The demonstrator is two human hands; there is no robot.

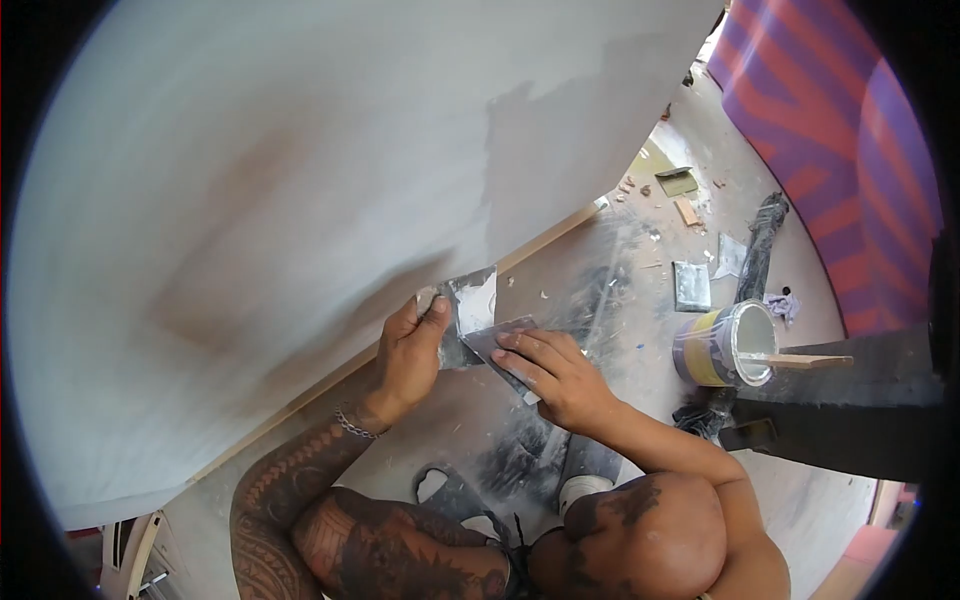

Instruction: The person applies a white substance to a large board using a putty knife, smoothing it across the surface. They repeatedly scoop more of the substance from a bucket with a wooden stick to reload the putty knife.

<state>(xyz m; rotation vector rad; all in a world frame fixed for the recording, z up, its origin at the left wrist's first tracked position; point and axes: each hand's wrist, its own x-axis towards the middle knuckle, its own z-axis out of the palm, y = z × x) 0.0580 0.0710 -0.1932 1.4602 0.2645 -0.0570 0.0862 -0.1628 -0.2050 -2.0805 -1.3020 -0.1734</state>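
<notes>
My left hand is closed around a flat metal filler spreader, thumb on top. A patch of white filler lies on that spreader's face. My right hand grips a second flat filler spreader, fingers stretched across its upper face. The edge of this second blade meets the first one just below the white filler. Both blades are in front of a large pale panel, near its lower wooden edge. A smoother grey coat covers part of the panel.
On the dusty floor to the right stands a tub with a wooden stick across its rim. Beyond it lie flat plates, a wood block and a black wrapped roll. A purple-and-red panel rises at the far right.
</notes>
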